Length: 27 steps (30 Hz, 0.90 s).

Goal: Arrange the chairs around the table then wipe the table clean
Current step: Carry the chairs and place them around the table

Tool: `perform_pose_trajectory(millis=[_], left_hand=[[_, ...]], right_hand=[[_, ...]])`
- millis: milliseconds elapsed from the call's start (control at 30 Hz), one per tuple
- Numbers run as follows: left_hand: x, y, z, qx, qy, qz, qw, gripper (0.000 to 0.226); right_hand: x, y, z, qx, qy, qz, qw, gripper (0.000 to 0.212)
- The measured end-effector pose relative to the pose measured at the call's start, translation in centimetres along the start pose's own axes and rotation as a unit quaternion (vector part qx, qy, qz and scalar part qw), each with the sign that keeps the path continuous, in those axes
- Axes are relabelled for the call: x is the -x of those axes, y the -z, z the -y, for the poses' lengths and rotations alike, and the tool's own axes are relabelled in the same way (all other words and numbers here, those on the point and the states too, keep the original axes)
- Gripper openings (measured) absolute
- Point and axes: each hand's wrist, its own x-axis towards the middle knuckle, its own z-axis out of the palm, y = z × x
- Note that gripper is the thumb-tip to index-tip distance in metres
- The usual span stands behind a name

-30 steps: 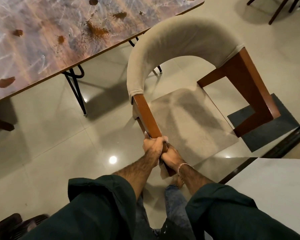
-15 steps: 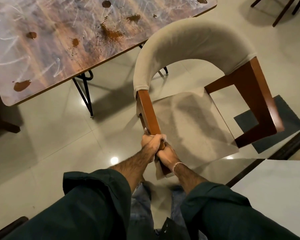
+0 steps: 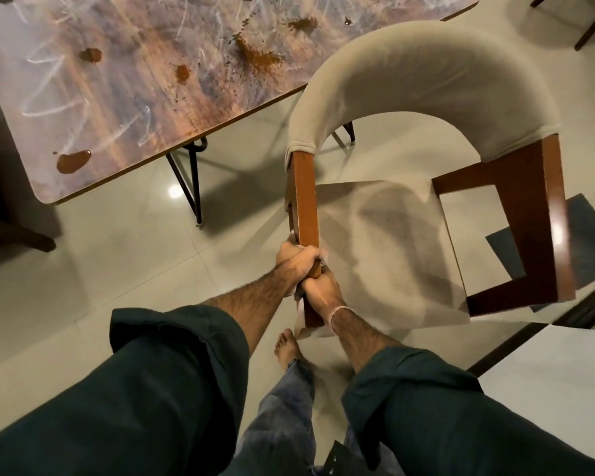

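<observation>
Both hands clamp one wooden arm of a chair [image 3: 423,73] at the centre of the frame: the left hand [image 3: 298,261] wraps the arm from the 9 o'clock side, and the right hand [image 3: 320,288] closes on it just below, the two grips touching. A pale cloth [image 3: 301,309] shows between and under the hands, pinched against the wood. The chair, with a beige padded curved back and brown wooden arms, sits toward 1 o'clock, its back turned to the desk [image 3: 134,80] and its seat facing the person. The desk fills the 11 o'clock corner, its edge just beside the chair's back. White smears and brown stains mark its top, with one brown puddle [image 3: 73,162] near the corner at 9 o'clock. Black metal legs [image 3: 189,180] stand under that edge on a pale tiled floor [image 3: 100,269]. Dark green sleeves are rolled back from both forearms. A bare foot [image 3: 287,348] and blue jeans show at 6 o'clock. A dark mat [image 3: 584,242] lies under the chair's far arm at 3 o'clock, and a white surface [image 3: 557,383] fills the 4 o'clock corner.
</observation>
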Motion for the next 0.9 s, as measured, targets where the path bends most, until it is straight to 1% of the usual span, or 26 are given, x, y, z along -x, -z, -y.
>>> perform_pose_trajectory(millis=[100,167,333,467,600,667,733,800,833,867,900], left_hand=[[-1.0,1.3,-0.9,-0.012,-0.007,0.014,1.0,0.06],[-1.9,1.9,-1.1,-0.024,-0.009,0.017,1.0,0.066],[-2.7,3.4,-2.2,-0.041,-0.015,0.022,0.999,0.059],[-3.2,4.2,-2.4,-0.031,-0.016,0.02,0.999,0.046],[-3.3,4.8,-2.0,-0.031,-0.021,0.031,0.999,0.043],[-3.3,4.8,-1.8,-0.032,-0.022,0.025,0.999,0.043],[-3.5,4.8,-1.6,-0.031,-0.021,0.02,0.999,0.05],[-3.5,4.5,-1.4,-0.031,-0.015,0.017,0.999,0.054],[-3.4,4.2,-1.3,-0.039,-0.021,0.007,0.999,0.052],[-3.2,4.0,-1.3,-0.065,-0.039,-0.024,0.997,0.05],[-3.1,3.5,-1.4,-0.119,-0.073,-0.072,0.988,0.052]], right_hand=[[-0.8,-1.3,1.0,-0.025,-0.004,-0.009,1.0,0.046],[-1.3,-2.0,1.6,-0.035,-0.003,-0.009,0.999,0.043],[-2.0,-3.5,3.1,-0.056,-0.012,-0.012,0.998,0.048],[-2.6,-4.4,3.5,-0.064,-0.016,-0.01,0.998,0.051],[-3.1,-5.1,3.2,-0.058,-0.013,-0.003,0.998,0.05],[-3.3,-5.3,3.0,-0.058,-0.01,-0.003,0.998,0.053],[-3.3,-5.1,2.9,-0.044,-0.01,0.0,0.999,0.056],[-3.0,-4.4,3.0,-0.013,-0.004,0.016,1.0,0.053],[-2.9,-3.9,3.0,0.0,0.002,0.032,0.999,0.052],[-2.7,-3.4,2.9,0.004,0.008,0.05,0.999,0.052],[-2.5,-2.5,2.8,-0.004,0.016,0.069,0.997,0.054]])
